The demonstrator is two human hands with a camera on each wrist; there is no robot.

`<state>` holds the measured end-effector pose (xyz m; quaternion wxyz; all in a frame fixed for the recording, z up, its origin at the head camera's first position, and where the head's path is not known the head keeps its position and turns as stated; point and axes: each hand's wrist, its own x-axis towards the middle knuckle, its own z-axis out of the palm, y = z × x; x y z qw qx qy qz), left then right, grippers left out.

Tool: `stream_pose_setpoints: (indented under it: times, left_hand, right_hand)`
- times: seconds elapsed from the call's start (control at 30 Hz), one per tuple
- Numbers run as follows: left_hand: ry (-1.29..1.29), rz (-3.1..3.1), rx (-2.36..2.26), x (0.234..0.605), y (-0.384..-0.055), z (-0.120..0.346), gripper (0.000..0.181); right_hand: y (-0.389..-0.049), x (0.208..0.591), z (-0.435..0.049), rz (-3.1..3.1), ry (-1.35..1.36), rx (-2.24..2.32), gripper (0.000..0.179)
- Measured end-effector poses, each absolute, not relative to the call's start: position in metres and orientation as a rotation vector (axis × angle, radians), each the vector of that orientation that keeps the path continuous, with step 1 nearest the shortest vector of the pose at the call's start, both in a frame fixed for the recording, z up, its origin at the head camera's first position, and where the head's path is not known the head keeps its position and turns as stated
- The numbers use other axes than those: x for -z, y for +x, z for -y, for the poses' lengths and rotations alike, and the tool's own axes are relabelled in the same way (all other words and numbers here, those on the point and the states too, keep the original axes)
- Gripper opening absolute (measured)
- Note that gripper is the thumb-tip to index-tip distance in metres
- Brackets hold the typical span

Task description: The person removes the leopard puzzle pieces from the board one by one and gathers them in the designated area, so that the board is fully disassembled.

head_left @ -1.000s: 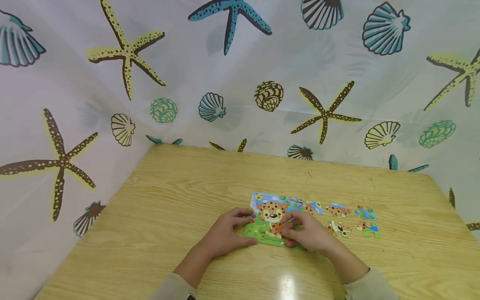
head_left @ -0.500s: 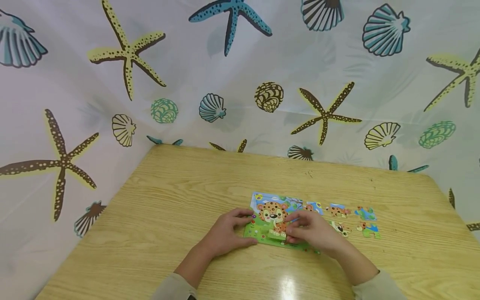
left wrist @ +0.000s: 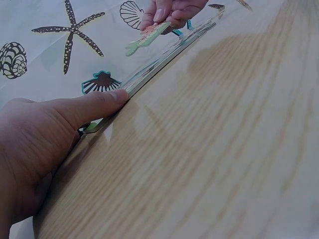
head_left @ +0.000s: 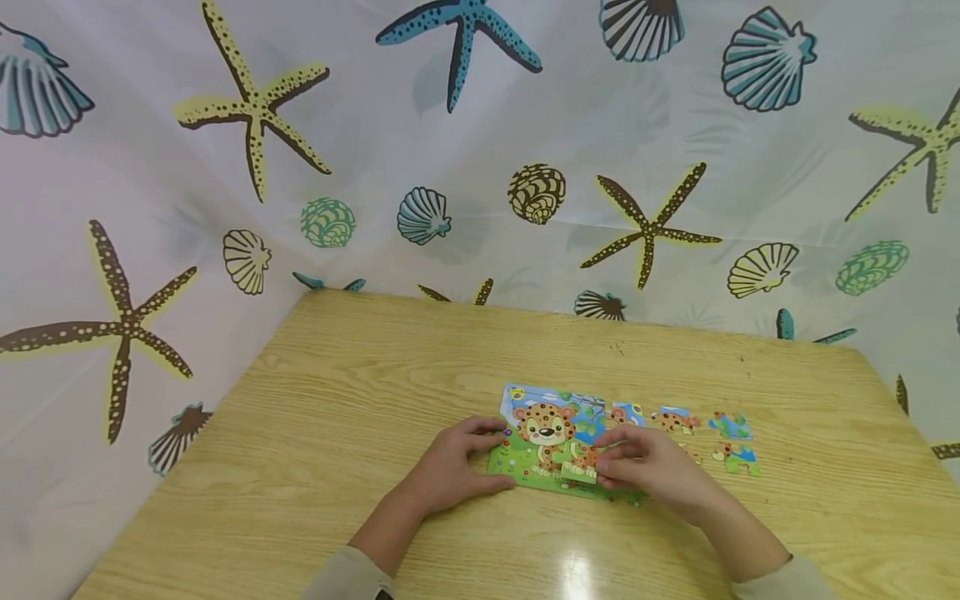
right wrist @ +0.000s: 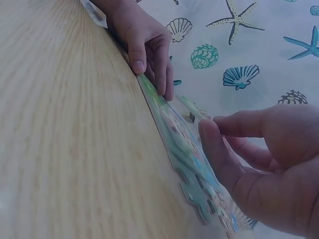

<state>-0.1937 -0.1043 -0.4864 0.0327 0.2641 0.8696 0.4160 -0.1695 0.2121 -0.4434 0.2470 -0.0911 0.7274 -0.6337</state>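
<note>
A leopard jigsaw puzzle (head_left: pixel 517 462) lies flat on the wooden table, its right side ending in an uneven interlocking edge. My left hand (head_left: pixel 453 467) rests at its left side, thumb by the near corner and fingertips on the left edge. Between thumb and fingers, my right hand (head_left: pixel 648 467) pinches a puzzle piece (head_left: pixel 580 464) showing spotted orange fur, pale paws and green grass. The piece is tilted and held just above the puzzle's lower right part. In the left wrist view, a gap shows between this puzzle piece (left wrist: pixel 148 37) and the puzzle below.
Several loose pieces lie right of the puzzle, including a blue-green one (head_left: pixel 731 426), a spotted one (head_left: pixel 675 420) and a green-blue one (head_left: pixel 739 458). A white curtain (head_left: pixel 480 250) with starfish and shells hangs behind the table (head_left: pixel 360 375) and along its left side.
My right hand has lifted the piece from over the leopard's body and carried it to the right. The left hand has stayed at the puzzle's left edge.
</note>
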Motion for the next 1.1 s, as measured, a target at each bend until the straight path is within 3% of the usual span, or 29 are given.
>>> stream_pose_setpoints:
  times: [1.1]
  left_hand:
    - [0.796,-2.663,-1.293,0.485,-0.194,0.104,0.065]
  right_hand:
    - [-0.149,0.449,-0.290,-2.063,-0.147,1.666,0.052]
